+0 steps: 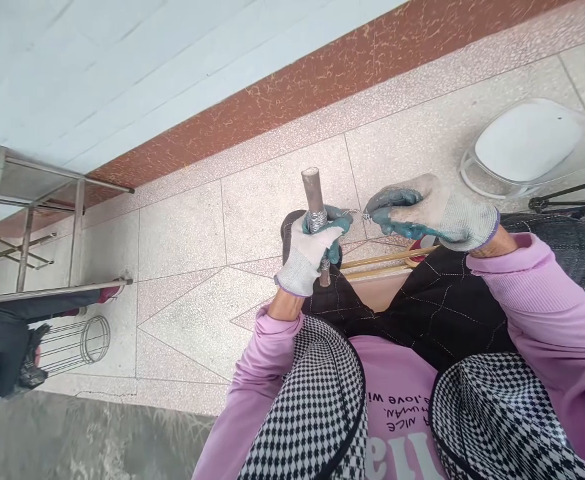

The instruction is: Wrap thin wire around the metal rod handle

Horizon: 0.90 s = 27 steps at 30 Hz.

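Note:
My left hand [317, 243], in a white and teal coated glove, is closed around a short wooden stick [313, 190]. Thin silvery wire [317, 220] is wound round the middle of the stick, which stands nearly upright in the picture. A strand of wire [353, 213] spans the small gap between my two hands. My right hand [412, 210], gloved the same way, pinches the far end of that strand, where a small tangle or loop shows at the fingertips. Both hands are above my lap, and the gloves hide most of the fingers' grip.
Bamboo-coloured sticks [387, 260] lie across near my knees. A white stool [530, 140] stands at the right. On the left are a metal frame table [77, 227], a wire cage basket [95, 339] and a seated person's leg [47, 313]. A tiled wall base runs behind.

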{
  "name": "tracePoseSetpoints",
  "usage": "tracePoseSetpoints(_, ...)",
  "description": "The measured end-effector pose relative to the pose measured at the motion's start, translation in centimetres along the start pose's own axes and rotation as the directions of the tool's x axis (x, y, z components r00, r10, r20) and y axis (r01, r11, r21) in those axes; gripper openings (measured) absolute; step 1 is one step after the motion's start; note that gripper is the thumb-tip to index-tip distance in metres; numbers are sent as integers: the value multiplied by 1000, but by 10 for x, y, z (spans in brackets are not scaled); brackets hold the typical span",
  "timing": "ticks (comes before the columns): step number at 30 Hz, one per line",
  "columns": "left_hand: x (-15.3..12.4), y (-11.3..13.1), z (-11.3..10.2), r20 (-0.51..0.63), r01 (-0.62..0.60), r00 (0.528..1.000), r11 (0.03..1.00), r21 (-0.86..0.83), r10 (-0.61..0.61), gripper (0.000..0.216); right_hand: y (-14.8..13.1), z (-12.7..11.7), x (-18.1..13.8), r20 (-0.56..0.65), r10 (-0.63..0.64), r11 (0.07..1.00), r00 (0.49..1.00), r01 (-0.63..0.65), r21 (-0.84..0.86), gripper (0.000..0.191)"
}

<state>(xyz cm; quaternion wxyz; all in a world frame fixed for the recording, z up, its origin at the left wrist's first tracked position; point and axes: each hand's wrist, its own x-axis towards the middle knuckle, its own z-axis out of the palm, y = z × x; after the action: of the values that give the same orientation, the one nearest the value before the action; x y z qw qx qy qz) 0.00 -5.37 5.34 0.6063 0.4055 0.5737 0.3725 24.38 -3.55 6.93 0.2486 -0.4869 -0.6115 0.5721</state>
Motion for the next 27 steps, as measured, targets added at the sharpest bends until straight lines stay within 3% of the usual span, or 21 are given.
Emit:
tracePoseSetpoints(5,-2,-3,4,39,-15,999,1000,-20,16,38,2,5,2,-7,-23,997,1000,23,-79,30)
tracePoseSetpoints(9,-3,-6,6,4,7,1000,999,-33,-7,39,4,9,4,-3,-74,991,997,73,-109,24)
tracePoseSetpoints(14,-3,-6,5,-13,46,999,997,-70,-47,35,10,8,4,-67,-143,967,988,125,-221,24)
tracePoseSetpoints(19,-7,-7,10,10,-6,1000,993,-117,7,40,11,10,2,-121,-136,955,983,98,-280,21)
tracePoseSetpoints(27,-5,-10,20,-94,-18,996,993,-115,7,40,8,14,2,-99,-221,930,970,179,-320,13)
